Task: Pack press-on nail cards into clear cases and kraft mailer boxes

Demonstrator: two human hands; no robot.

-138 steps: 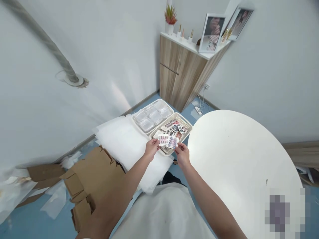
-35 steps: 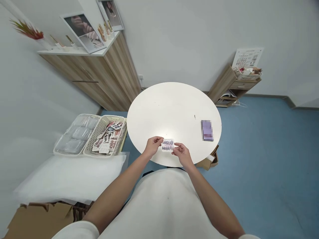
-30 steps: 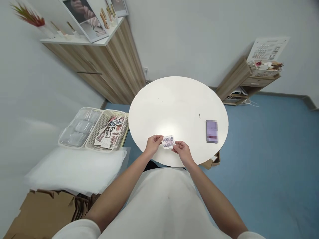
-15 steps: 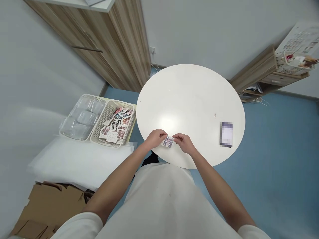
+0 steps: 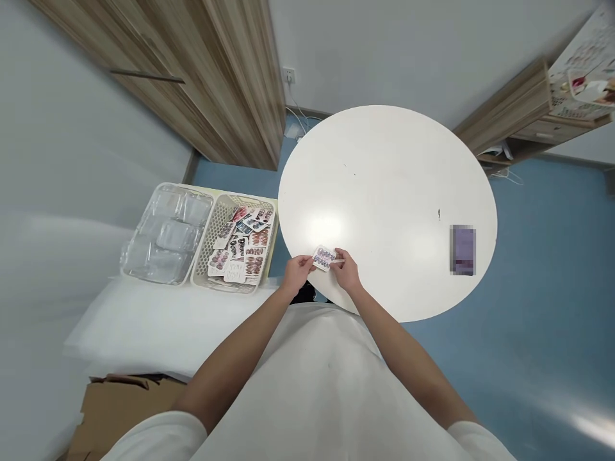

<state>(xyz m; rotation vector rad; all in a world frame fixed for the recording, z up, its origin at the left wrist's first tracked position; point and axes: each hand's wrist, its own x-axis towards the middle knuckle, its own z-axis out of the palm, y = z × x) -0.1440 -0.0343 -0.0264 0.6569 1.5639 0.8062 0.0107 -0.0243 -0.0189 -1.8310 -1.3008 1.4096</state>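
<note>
Over the near edge of the white round table (image 5: 398, 173) I hold a small white card of press-on nails (image 5: 323, 257), with rows of purple and dark nails on it. My left hand (image 5: 296, 275) pinches the card's left edge between thumb and fingers. At the opposite side, my right hand (image 5: 346, 271) has its fingers closed on the card's right end. A thin pale strip shows by the right fingertips; I cannot tell whether it is part of the card.
A white basket (image 5: 202, 272) of nail cards (image 5: 243, 246) stands left of the table. Beside it, a bin (image 5: 125, 256) holds clear plastic packs (image 5: 168, 234). A blurred-out rectangular item (image 5: 462, 251) lies at the table's right. Brown cardboard (image 5: 115, 416) is at lower left.
The card has turned in my hands and now lies more level, with its nail rows running sideways. My left hand has moved lower along its edge. The whole view has shifted a little.
</note>
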